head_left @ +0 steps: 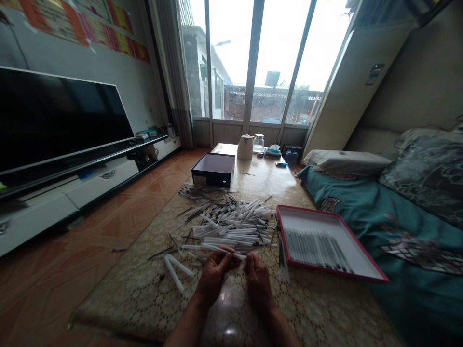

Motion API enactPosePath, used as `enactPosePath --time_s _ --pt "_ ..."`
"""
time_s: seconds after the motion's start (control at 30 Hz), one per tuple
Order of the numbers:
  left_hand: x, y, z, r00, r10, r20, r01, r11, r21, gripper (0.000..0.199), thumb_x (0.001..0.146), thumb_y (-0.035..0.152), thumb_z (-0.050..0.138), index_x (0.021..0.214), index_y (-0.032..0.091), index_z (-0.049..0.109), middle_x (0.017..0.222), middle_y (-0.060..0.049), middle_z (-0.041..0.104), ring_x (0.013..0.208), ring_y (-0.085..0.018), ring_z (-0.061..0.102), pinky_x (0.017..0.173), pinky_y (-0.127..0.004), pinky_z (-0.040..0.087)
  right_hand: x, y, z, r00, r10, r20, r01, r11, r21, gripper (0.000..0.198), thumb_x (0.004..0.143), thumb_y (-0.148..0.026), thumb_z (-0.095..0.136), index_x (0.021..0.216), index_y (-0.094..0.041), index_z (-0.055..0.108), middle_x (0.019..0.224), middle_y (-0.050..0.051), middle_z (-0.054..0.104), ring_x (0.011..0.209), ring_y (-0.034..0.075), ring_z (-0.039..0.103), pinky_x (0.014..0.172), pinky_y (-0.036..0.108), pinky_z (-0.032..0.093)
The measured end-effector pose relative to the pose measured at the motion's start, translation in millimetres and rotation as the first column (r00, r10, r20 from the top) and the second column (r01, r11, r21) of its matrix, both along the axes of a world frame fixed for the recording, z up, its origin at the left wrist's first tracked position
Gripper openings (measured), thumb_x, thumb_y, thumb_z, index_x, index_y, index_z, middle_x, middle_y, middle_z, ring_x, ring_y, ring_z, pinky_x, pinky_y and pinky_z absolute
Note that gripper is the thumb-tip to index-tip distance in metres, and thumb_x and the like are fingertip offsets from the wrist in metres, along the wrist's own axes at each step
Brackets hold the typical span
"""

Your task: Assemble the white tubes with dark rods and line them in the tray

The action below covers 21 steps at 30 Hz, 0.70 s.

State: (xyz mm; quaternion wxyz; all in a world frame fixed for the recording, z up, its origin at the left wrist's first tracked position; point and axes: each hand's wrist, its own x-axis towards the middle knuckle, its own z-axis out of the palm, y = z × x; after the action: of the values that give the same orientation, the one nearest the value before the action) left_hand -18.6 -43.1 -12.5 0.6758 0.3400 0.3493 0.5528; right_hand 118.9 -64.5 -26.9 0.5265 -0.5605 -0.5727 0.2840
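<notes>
My left hand [211, 275] is closed around a white pen barrel [238, 256], held level just above the near side of the table. At the barrel's other end, my right hand [258, 278] pinches it; its exact fingertip contact is partly hidden. Beyond both hands spreads a loose pile of white pen barrels [235, 219], with thin dark refills [161, 252] scattered along its left side. Two barrels [174, 273] lie apart, left of my left hand. To the right, a shallow red-rimmed box lid [349, 236] holds a row of pens [314, 246] side by side.
A dark open box [213, 179] stands behind the pile on the patterned table [144, 299]. Farther back are a pale kettle [245, 147], a glass jar [258, 143] and a tissue pack [273, 151]. A teal-covered sofa [347, 193] borders the right side.
</notes>
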Motion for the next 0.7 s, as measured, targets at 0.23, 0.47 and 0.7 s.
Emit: enactPosePath --time_s 0.23,0.47,0.7 --pt "-1.2 1.5 -3.2 0.999 0.024 0.03 -0.024 1.0 -0.004 0.023 0.071 0.031 0.073 0.087 0.016 0.065 0.082 -0.004 0.074 0.074 -0.018 0.069 0.075 -0.032 0.053 -0.1 0.5 0.3 0.997 0.062 -0.054 -0.063 0.998 -0.022 0.031 0.094 -0.046 0.034 0.086 -0.022 0.052 0.067 -0.003 0.053 0.059 0.013 0.05 0.057 0.023 0.038" --pt "-0.3 -0.6 -1.5 1.0 0.01 -0.002 -0.01 1.0 -0.005 0.024 0.07 0.03 0.074 0.086 0.015 0.065 0.083 -0.005 0.073 0.073 -0.018 0.068 0.074 -0.033 0.053 0.4 0.7 -5.2 1.0 0.017 0.011 -0.017 0.999 -0.031 0.041 0.096 -0.044 0.03 0.065 -0.022 0.047 0.06 -0.002 0.05 0.059 0.014 0.048 0.058 0.024 0.036" --pt "0.5 0.1 2.9 0.999 0.041 0.013 -0.041 0.999 -0.009 0.025 0.069 0.031 0.074 0.085 0.015 0.065 0.08 -0.005 0.073 0.072 -0.018 0.068 0.073 -0.032 0.053 -0.6 0.3 -2.0 0.999 0.034 -0.017 -0.034 0.999 -0.013 0.029 0.094 -0.043 0.036 0.082 -0.022 0.052 0.067 -0.002 0.054 0.06 0.014 0.05 0.06 0.024 0.037"
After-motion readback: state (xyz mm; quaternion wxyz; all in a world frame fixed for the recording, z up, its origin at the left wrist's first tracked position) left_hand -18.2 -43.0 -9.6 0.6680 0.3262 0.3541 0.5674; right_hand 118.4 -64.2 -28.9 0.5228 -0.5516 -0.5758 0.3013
